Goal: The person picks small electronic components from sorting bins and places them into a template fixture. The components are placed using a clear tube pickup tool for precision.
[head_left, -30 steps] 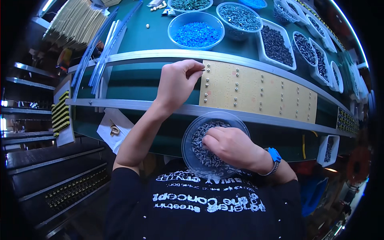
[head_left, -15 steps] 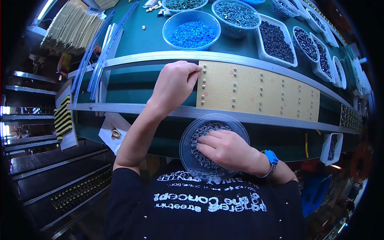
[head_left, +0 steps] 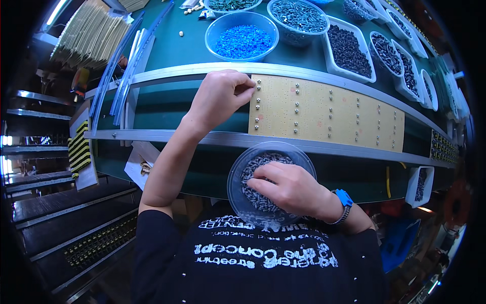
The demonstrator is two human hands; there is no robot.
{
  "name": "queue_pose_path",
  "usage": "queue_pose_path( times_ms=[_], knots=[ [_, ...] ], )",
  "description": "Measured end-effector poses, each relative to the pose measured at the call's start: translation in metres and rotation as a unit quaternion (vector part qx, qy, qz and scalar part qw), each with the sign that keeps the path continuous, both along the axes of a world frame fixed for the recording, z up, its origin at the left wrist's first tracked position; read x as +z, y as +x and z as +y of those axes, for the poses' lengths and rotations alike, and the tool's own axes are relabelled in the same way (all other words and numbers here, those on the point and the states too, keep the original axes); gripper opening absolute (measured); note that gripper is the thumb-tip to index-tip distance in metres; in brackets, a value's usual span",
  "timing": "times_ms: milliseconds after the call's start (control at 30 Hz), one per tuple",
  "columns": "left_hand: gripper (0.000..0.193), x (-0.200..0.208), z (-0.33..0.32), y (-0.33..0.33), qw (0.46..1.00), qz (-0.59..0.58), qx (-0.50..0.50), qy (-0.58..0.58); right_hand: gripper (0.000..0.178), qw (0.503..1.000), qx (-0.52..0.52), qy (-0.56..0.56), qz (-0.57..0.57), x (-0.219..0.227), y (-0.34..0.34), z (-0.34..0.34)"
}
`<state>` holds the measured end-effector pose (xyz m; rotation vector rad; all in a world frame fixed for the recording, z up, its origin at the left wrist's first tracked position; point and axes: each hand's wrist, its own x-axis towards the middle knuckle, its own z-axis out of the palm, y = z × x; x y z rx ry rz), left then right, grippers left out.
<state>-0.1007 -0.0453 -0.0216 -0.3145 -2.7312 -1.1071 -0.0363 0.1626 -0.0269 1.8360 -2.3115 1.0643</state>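
A tan circuit board panel (head_left: pixel 314 109) lies between two metal rails, with several rows of small silvery round parts standing on it. At its upper left corner, my left hand (head_left: pixel 217 96) pinches the board's edge between thumb and finger. Close to my body is a clear round plastic bowl (head_left: pixel 237 195) of small grey cylindrical components (head_left: pixel 263 161). My right hand (head_left: pixel 286 185) reaches into this bowl, its fingers curled together among the components. Whatever lies between those fingertips is too small to make out.
Metal rails (head_left: pixel 192 70) run across the green table (head_left: pixel 172 48). Beyond them stand a bowl of blue components (head_left: pixel 243 41), a bowl of dark green ones (head_left: pixel 297 17) and a white tray of black ones (head_left: pixel 349 53). Clear plastic tubes (head_left: pixel 119 66) lie at left, near stacked boards (head_left: pixel 91 38).
My right hand has shifted slightly in the bowl, its fingers drawn closer together. My left hand stays at the board's corner, its wrist slightly lower left. The board looks unmoved.
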Motion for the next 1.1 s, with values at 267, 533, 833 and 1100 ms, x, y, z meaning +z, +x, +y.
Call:
queue_pose_path(
  times_ms=[267, 533, 833, 1100],
  knots=[
    [0.011, 0.0, -0.002, -0.001, 0.997, -0.041, 0.015, 0.059, 0.013, 1.0, 0.002, -0.003, -0.007, 0.001, 0.001, 0.001],
    [0.01, -0.001, -0.004, 0.0, 0.998, -0.017, -0.01, 0.054, 0.015, 1.0, -0.004, -0.011, 0.001, 0.005, 0.002, 0.001],
    [0.01, -0.005, -0.001, 0.004, 0.999, 0.038, 0.001, -0.022, 0.012, 0.989, -0.045, -0.093, -0.103, 0.008, -0.003, 0.006],
    [0.012, -0.011, 0.001, 0.004, 0.998, 0.057, 0.02, -0.031, 0.02, 0.967, -0.189, -0.106, -0.133, 0.037, -0.037, 0.012]
  ],
)
